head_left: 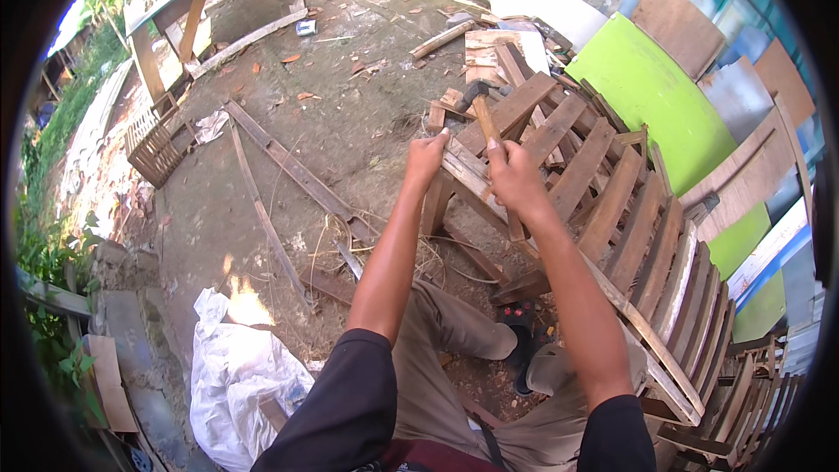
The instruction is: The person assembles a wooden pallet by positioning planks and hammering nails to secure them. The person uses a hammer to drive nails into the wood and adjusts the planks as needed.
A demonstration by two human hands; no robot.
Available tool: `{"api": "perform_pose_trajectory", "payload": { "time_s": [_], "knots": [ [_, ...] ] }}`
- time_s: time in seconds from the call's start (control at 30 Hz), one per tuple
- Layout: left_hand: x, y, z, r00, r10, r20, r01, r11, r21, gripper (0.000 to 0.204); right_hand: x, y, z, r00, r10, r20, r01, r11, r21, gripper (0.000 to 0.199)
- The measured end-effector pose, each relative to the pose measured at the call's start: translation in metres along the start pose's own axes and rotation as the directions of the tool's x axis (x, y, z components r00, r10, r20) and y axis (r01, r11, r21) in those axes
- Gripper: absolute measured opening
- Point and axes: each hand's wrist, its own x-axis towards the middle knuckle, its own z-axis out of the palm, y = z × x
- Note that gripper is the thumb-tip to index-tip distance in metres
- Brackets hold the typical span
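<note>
My right hand (517,177) is wrapped round the wooden handle of a hammer (485,120), its dark metal head pointing away from me above the far end of a slatted wooden frame (610,203). At that frame's near left corner, my left hand (426,159) is closed with the thumb up, beside the end of a pale side rail (461,166). Whatever its fingers pinch is hidden or too small to name. The frame of brown slats lies tilted on my right, running from the hammer back toward my right leg.
Scrap wood (446,38) is heaped beyond the frame. A green board (655,92) leans by the wall at right. Long wooden strips (293,166) lie on the dirt ground. Left of me is a white sack (236,376); farther off stand a slatted crate (157,144) and a wooden table (210,0).
</note>
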Motion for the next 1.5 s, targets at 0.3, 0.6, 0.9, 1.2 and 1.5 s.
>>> {"api": "perform_pose_trajectory", "payload": {
  "time_s": [0.3, 0.6, 0.9, 1.2, 1.5],
  "knots": [
    [-0.001, 0.000, -0.001, 0.999, -0.040, 0.037, 0.040, 0.999, 0.003, 0.045, 0.042, -0.056, -0.049, 0.922, 0.147, 0.357, -0.125, 0.989, -0.083, 0.038],
    [-0.001, -0.003, 0.001, 1.000, -0.011, -0.001, 0.010, 1.000, -0.013, 0.044, 0.046, -0.046, -0.048, 0.835, 0.259, 0.486, -0.198, 0.965, -0.173, 0.043],
    [-0.001, -0.007, 0.001, 1.000, 0.012, -0.019, -0.011, 1.000, 0.014, 0.046, 0.086, -0.045, -0.060, 0.702, 0.373, 0.607, -0.333, 0.925, -0.182, 0.045],
    [-0.005, 0.002, 0.001, 1.000, 0.002, -0.005, -0.002, 1.000, 0.008, 0.046, 0.082, -0.029, -0.067, 0.699, 0.392, 0.598, -0.454, 0.890, -0.054, 0.045],
    [-0.001, -0.002, -0.001, 1.000, 0.004, -0.018, -0.004, 1.000, 0.015, 0.048, 0.063, -0.031, -0.065, 0.775, 0.354, 0.523, -0.394, 0.918, -0.037, 0.045]
  ]
}}
